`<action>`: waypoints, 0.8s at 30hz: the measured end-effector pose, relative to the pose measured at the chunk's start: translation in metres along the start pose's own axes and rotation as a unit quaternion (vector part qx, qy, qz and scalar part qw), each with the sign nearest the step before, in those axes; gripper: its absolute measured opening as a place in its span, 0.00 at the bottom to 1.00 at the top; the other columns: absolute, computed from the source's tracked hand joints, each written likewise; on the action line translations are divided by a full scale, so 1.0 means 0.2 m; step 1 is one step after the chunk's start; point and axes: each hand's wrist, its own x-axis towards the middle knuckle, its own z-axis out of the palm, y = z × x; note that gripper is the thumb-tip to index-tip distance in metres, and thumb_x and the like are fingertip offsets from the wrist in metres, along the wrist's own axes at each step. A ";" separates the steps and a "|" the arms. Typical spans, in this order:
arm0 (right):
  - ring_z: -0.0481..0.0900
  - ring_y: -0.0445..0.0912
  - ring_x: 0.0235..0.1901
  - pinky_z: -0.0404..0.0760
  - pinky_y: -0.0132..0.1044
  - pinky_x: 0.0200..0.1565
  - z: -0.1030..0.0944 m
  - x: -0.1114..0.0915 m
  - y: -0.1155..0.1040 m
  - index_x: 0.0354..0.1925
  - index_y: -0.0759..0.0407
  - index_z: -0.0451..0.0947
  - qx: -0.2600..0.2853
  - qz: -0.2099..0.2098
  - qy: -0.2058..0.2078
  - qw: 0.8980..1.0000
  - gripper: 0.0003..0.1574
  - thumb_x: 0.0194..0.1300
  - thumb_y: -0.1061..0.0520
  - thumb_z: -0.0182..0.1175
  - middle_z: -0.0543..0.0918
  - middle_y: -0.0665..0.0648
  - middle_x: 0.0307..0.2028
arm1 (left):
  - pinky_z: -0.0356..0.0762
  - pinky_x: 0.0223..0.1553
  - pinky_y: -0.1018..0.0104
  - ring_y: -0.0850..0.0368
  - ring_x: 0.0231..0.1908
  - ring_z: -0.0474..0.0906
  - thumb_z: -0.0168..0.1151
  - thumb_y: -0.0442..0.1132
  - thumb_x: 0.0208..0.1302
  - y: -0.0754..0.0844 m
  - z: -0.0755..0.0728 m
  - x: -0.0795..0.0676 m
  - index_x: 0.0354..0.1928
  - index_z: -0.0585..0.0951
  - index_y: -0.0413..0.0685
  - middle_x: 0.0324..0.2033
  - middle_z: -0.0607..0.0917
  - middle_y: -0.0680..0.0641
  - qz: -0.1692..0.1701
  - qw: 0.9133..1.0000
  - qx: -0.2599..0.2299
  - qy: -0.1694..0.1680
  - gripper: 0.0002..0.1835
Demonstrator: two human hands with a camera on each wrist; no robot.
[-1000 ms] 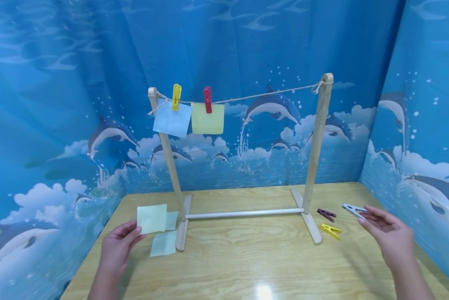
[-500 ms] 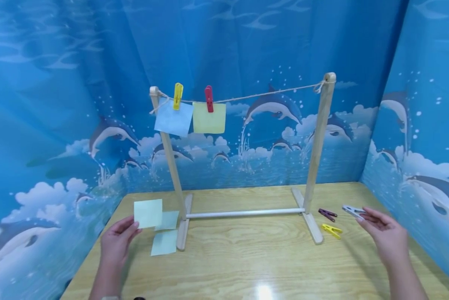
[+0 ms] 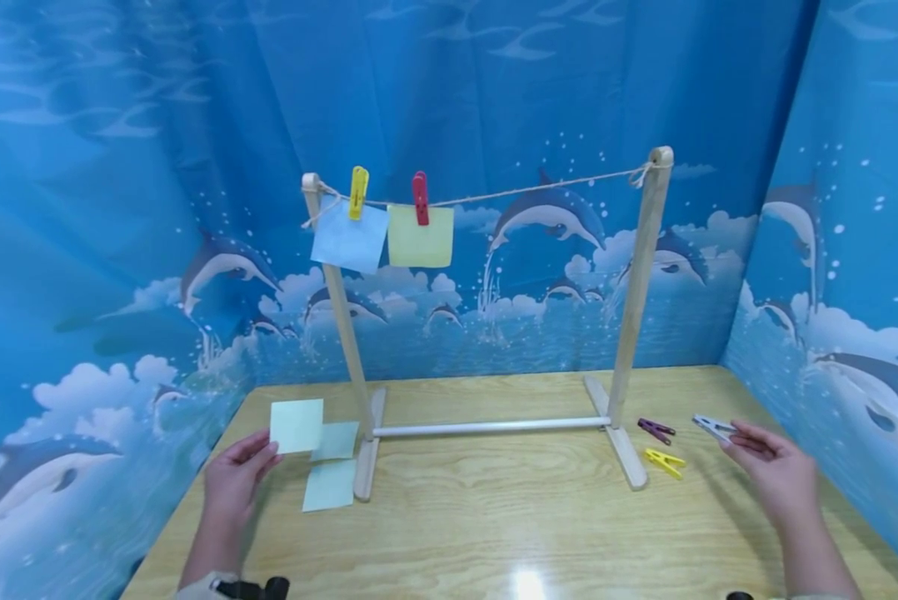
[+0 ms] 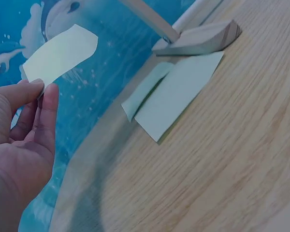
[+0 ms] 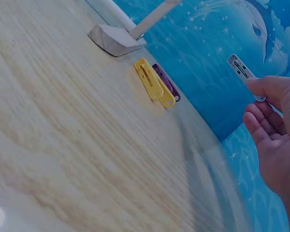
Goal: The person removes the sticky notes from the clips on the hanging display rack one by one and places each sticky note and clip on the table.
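Observation:
My left hand (image 3: 236, 479) pinches a pale green sticky note (image 3: 296, 426) at its lower corner, raised over the table's left side. Two more pale green notes, a front one (image 3: 328, 486) and a back one (image 3: 336, 440), lie on the table beside it. On the far right my right hand (image 3: 775, 471) holds a grey clothespin (image 3: 713, 427) by its handle end, between thumb and fingers. Left of that hand, a yellow clothespin (image 3: 665, 462) and a dark purple clothespin (image 3: 655, 430) lie on the table.
A wooden frame with a right post (image 3: 639, 292) and a string (image 3: 531, 190) stands at the back. From the string's left part hang a blue note (image 3: 349, 237) under a yellow clothespin (image 3: 357, 193) and a yellow-green note (image 3: 421, 242) under a red clothespin (image 3: 420, 198).
The left hand has lifted its note slightly, up and to the left. My right hand has shifted a little, still holding the grey clothespin. Nothing was released.

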 end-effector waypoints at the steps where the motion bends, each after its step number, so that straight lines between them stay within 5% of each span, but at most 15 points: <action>1: 0.82 0.30 0.32 0.81 0.22 0.34 0.00 0.00 0.01 0.45 0.47 0.84 -0.024 -0.004 -0.003 1.000 0.19 0.55 0.64 0.72 0.84 0.37 0.32 | 0.81 0.49 0.65 0.63 0.37 0.83 0.66 0.28 0.61 0.00 0.00 0.01 0.42 0.85 0.56 0.35 0.83 0.56 -0.001 1.000 0.007 0.000 0.14; 7: 0.79 0.28 0.33 0.82 0.24 0.35 -0.01 0.04 0.06 0.55 0.65 0.76 -0.155 -0.023 -0.017 0.988 0.24 0.61 0.62 0.68 0.80 0.33 0.33 | 0.79 0.53 0.61 0.63 0.38 0.83 0.66 0.27 0.61 -0.03 -0.01 0.07 0.50 0.82 0.50 0.36 0.83 0.56 0.007 0.999 0.038 -0.002 0.17; 16: 0.80 0.28 0.31 0.83 0.27 0.35 -0.01 0.07 0.12 0.57 0.72 0.73 -0.198 -0.008 -0.020 0.980 0.30 0.61 0.59 0.68 0.81 0.33 0.32 | 0.80 0.47 0.71 0.67 0.40 0.80 0.71 0.33 0.58 -0.08 -0.02 0.12 0.62 0.75 0.44 0.46 0.81 0.52 -0.016 0.987 0.162 -0.001 0.29; 24: 0.75 0.27 0.29 0.81 0.30 0.29 -0.02 0.09 0.16 0.59 0.72 0.72 -0.287 -0.005 -0.023 0.958 0.33 0.63 0.52 0.67 0.85 0.63 0.41 | 0.80 0.39 0.77 0.54 0.49 0.75 0.70 0.33 0.58 -0.14 -0.04 0.16 0.60 0.76 0.40 0.54 0.78 0.39 -0.003 0.976 0.216 0.032 0.27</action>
